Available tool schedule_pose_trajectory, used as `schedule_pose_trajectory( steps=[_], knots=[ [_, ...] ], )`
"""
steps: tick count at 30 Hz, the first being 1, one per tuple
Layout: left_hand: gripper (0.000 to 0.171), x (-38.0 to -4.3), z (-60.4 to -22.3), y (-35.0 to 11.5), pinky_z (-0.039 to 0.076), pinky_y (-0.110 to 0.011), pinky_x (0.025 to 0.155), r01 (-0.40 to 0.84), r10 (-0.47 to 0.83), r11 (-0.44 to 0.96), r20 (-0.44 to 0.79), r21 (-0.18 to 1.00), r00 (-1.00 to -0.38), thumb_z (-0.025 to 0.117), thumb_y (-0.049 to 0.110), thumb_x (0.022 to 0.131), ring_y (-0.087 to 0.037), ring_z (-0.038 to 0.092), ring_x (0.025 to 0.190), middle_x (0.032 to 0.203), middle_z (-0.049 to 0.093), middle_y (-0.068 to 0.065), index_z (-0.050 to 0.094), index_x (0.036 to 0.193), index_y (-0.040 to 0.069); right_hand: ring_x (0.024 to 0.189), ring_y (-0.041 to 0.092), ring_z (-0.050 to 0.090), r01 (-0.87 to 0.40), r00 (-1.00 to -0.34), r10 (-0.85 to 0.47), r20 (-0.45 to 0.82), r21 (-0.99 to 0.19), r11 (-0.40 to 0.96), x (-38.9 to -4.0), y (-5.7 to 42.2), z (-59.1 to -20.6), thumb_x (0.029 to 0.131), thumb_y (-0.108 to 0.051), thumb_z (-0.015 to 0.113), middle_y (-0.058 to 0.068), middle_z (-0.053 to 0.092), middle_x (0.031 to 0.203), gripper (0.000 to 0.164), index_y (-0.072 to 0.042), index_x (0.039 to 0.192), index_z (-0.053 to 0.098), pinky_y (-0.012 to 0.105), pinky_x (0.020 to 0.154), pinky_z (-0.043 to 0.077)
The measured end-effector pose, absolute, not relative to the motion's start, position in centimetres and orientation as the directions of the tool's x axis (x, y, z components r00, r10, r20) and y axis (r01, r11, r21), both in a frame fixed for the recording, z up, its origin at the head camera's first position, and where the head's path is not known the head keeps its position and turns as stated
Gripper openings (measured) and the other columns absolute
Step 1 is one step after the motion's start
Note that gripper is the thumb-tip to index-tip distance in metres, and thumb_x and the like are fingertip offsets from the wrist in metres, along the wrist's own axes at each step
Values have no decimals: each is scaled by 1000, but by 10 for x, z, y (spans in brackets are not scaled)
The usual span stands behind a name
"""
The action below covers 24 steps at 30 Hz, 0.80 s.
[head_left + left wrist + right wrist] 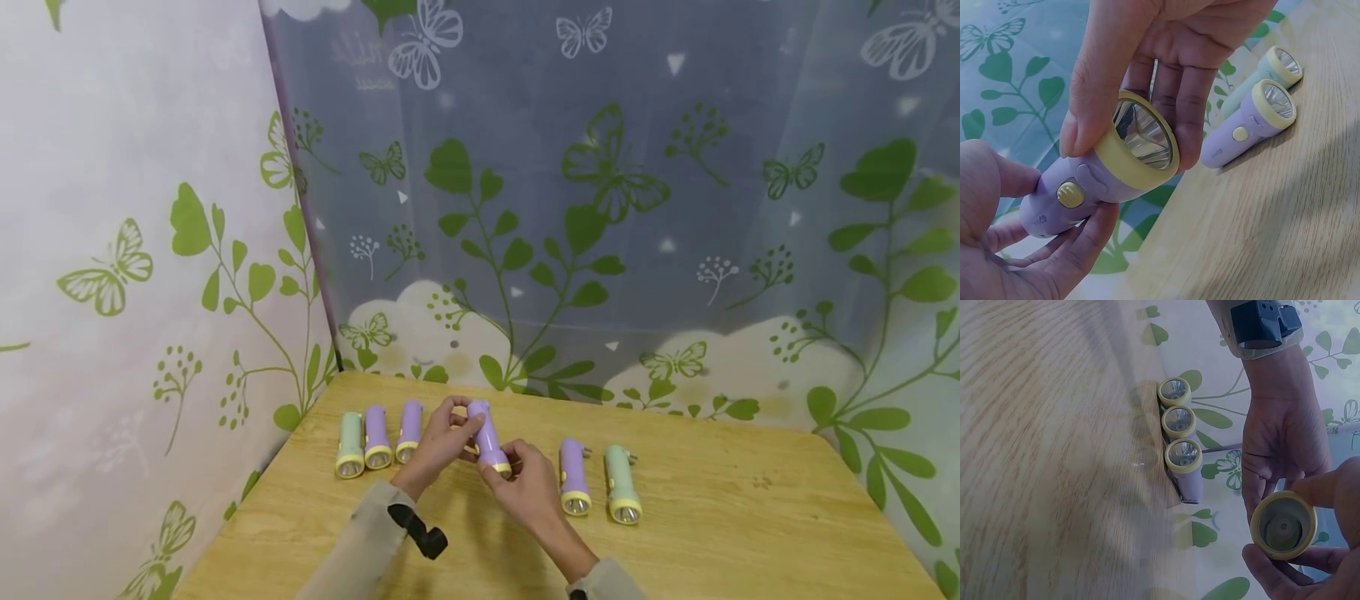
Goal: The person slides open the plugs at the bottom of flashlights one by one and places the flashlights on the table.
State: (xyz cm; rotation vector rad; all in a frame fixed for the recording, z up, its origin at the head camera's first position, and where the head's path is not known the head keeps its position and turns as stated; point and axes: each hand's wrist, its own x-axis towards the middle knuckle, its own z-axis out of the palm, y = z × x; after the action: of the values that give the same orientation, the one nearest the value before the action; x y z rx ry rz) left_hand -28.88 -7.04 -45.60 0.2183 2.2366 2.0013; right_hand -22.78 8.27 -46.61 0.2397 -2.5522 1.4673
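Both hands hold one purple flashlight (486, 432) above the table. In the head view, my left hand (441, 439) grips the rear of its body. The thumb and fingers of my right hand (529, 487) pinch its front end around the yellow rim. The left wrist view shows the flashlight's yellow switch (1070, 194) facing the camera and its clear lens (1145, 135) tilted up to the right. Looking straight into the lens end, the right wrist view shows the yellow ring (1260, 545) between the fingers, with the body hidden behind it.
Left on the wooden table (697, 533) stand a green flashlight (350, 435) and two purple flashlights (377, 429). To the right are another purple flashlight (573, 468) and a green flashlight (620, 477), each with small prongs jutting out. Patterned curtains (525, 208) border the table's back and left.
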Motion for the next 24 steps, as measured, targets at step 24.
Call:
schedule_pose_trajectory(
  steps=[24],
  knots=[
    [39, -288, -455, -67, 55, -37, 60, 32, 211, 124, 5, 992, -977, 54, 30, 90, -20, 62, 73, 101, 52, -18, 43, 124, 14, 62, 8, 56, -263, -954, -24, 298, -800, 538, -225, 84, -468, 75, -31, 71, 2, 61, 79, 25, -12, 88, 61, 17, 51, 45]
  ],
)
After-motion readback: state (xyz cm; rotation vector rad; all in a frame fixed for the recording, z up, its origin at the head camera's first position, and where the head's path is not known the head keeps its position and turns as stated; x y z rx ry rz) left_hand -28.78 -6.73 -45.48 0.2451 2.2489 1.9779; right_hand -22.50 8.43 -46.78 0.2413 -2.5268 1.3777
